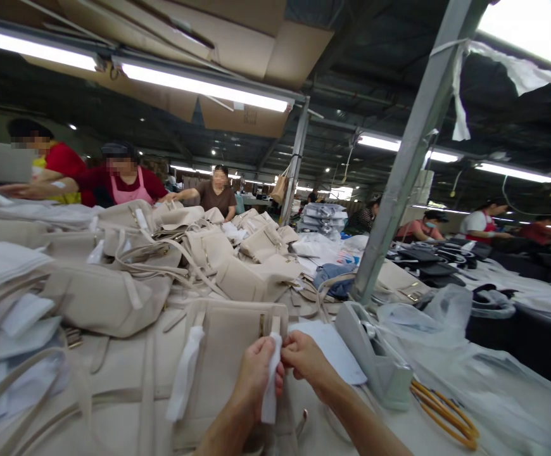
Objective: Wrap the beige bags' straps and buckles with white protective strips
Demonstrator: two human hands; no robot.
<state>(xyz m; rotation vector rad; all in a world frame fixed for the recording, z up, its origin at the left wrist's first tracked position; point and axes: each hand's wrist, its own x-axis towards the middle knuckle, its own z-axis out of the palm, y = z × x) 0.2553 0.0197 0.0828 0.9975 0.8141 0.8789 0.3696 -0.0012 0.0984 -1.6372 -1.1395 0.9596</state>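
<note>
A beige bag [228, 332] is laid beneath and just beyond the hands; the white wrap [269, 402] on its right-hand strap [276, 324] is gripped between thumb and fingers by the left hand [255, 370]. The right hand [308, 356] is placed close beside it, fingers pinched — whether anything is held there cannot be told. The strap, it seems, is being covered; a steady grip and a neatly closed edge would be called for next. A grey dispenser [392, 380] is stood right of the hands — beyond them, bags [256, 272] are heaped, and co-workers [130, 187] are lit by tube lights [204, 85]
</note>
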